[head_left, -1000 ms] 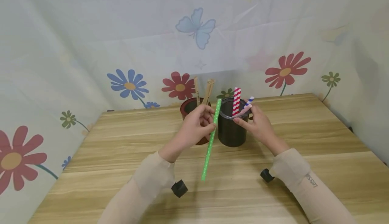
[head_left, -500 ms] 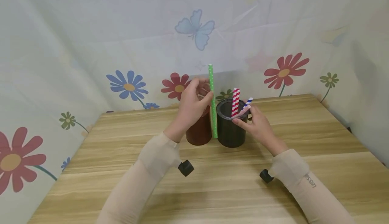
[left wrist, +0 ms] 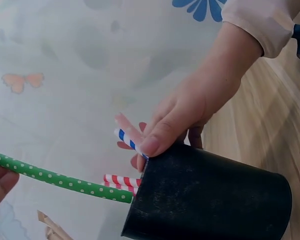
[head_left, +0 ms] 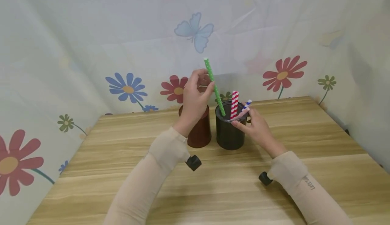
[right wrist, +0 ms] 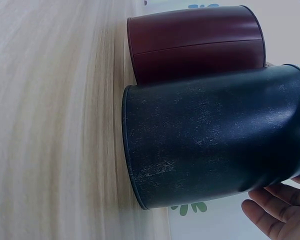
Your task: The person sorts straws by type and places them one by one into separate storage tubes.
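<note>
My left hand pinches a green dotted straw high above the cups, tilted, with its lower end dipping into the black cup. In the left wrist view the green straw runs from my fingertips into the black cup. A red-and-white striped straw and a blue-and-white striped straw stand in that cup. My right hand holds the cup's rim and right side, thumb on the rim. The right wrist view shows the black cup close up.
A dark red cup stands touching the black cup's left side, partly behind my left hand; it also shows in the right wrist view as the red cup. The wooden table is walled by flower-printed cloth on three sides.
My left hand has lifted the green straw from low in front of the cups to above them, and its lower end now sits in the black cup. The right hand stays on the cup.
</note>
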Demonstrator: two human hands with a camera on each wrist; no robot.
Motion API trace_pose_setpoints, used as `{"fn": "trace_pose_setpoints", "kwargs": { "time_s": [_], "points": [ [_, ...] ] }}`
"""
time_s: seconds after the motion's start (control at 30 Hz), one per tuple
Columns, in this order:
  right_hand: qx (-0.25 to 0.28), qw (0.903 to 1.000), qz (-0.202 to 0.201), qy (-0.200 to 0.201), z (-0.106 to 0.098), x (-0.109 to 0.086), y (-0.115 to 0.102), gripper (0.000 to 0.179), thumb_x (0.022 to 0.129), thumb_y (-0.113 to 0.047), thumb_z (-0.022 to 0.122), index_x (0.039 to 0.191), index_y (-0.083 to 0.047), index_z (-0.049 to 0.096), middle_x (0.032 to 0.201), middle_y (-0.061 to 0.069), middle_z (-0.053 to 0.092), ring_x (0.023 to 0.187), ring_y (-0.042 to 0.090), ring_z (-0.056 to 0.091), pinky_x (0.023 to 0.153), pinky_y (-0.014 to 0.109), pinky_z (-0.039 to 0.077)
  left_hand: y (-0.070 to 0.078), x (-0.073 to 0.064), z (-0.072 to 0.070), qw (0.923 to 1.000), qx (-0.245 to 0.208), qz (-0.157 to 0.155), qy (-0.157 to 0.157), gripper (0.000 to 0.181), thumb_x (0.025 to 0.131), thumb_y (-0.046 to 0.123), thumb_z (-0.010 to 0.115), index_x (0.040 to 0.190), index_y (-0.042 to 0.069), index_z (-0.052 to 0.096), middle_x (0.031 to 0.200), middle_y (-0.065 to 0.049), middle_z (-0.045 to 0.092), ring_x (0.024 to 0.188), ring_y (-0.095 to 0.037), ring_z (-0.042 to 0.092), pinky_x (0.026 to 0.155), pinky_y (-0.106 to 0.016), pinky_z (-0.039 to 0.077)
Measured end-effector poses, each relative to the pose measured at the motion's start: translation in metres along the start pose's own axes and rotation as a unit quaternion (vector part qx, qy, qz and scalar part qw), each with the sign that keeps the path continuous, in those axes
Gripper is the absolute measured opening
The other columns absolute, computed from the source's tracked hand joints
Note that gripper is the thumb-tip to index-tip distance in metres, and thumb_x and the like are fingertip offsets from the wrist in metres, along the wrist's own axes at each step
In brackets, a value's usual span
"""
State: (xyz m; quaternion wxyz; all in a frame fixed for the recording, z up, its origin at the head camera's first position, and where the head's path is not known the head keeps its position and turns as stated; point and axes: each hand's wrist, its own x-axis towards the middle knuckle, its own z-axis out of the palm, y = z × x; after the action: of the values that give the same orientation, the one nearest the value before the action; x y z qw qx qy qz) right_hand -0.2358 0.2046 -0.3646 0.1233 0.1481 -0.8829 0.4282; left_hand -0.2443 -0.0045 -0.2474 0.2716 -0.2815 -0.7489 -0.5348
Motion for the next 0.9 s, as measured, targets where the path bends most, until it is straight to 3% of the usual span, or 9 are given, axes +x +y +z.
{"fn": "trace_pose_setpoints", "kwargs": {
  "time_s": [0.23,0.47,0.9],
  "points": [
    [-0.003,1.0000,0.002,0.000,0.000,0.000,0.001,0.082,0.088,-0.048,0.064,0.149,-0.006,0.029,0.144,0.022,0.041,0.123,0.036,0.048,0.096,0.054,0.048,-0.010,-0.004,0.011,0.9997,0.018,-0.001,-0.017,0.032,0.090,0.005,0.062,0.120,0.001,0.052,0.101,-0.016,0.064,0.091,-0.025,0.065,0.082,-0.032,0.057],
    [0.003,1.0000,0.000,0.001,0.002,-0.001,0.001,0.079,0.089,-0.044,0.064,0.149,-0.007,0.029,0.143,0.021,0.043,0.121,0.035,0.048,0.096,0.054,0.048,-0.027,-0.013,0.022,0.9971,0.055,0.023,-0.047,0.034,0.089,0.004,0.063,0.121,-0.001,0.052,0.101,-0.017,0.062,0.091,-0.025,0.065,0.082,-0.031,0.058],
    [0.005,1.0000,0.004,0.005,0.003,-0.001,0.000,0.079,0.088,-0.044,0.066,0.148,-0.006,0.030,0.142,0.021,0.043,0.120,0.035,0.049,0.096,0.054,0.048,-0.042,-0.035,0.031,0.9939,0.085,0.004,-0.071,0.031,0.089,0.003,0.064,0.117,0.000,0.053,0.100,-0.016,0.060,0.088,-0.024,0.064,0.077,-0.029,0.058]
  ]
}}
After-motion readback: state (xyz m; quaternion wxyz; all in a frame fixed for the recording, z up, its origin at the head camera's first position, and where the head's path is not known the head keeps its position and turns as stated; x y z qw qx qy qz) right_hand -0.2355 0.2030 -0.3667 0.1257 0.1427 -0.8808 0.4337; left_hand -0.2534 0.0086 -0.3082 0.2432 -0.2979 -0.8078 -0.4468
